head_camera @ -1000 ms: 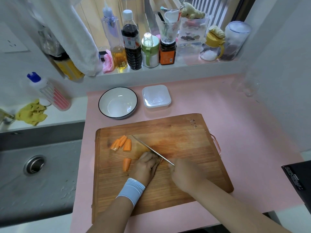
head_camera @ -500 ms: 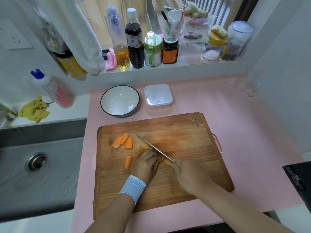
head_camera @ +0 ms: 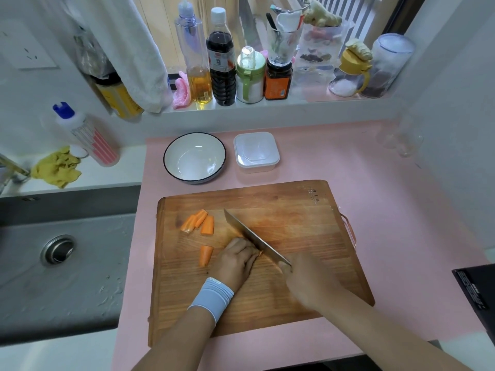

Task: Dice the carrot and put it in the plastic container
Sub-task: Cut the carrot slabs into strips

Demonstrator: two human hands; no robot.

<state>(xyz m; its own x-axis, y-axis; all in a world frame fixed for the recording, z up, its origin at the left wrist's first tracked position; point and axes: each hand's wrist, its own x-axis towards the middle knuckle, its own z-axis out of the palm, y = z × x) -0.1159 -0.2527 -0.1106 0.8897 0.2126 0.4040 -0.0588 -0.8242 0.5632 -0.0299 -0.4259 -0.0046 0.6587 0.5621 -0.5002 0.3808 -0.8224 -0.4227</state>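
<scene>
Your left hand (head_camera: pixel 235 262) lies knuckles-up on the board (head_camera: pixel 308 231). Its fingers (head_camera: pixel 242 249) are curled down over the carrot (head_camera: pixel 259 253), of which only an orange sliver shows at the fingertips. A blue wristband (head_camera: pixel 210 295) sits on that wrist. Your right hand (head_camera: pixel 312 285) is clenched round the handle of the knife (head_camera: pixel 251 234). The blade slants away from it towards the far left, passing right beside your left knuckles; you cannot tell whether its edge meets the wood. Three cut pieces (head_camera: pixel 199 223) lie together left of the knife tip, and a fourth piece (head_camera: pixel 205 256) lies alone just left of your left hand. The container (head_camera: pixel 256 152) stands lidded on the pink worktop (head_camera: pixel 401 210) beyond the board, well apart from the carrot. A bowl (head_camera: pixel 194 157) stands just beside it on the left.
</scene>
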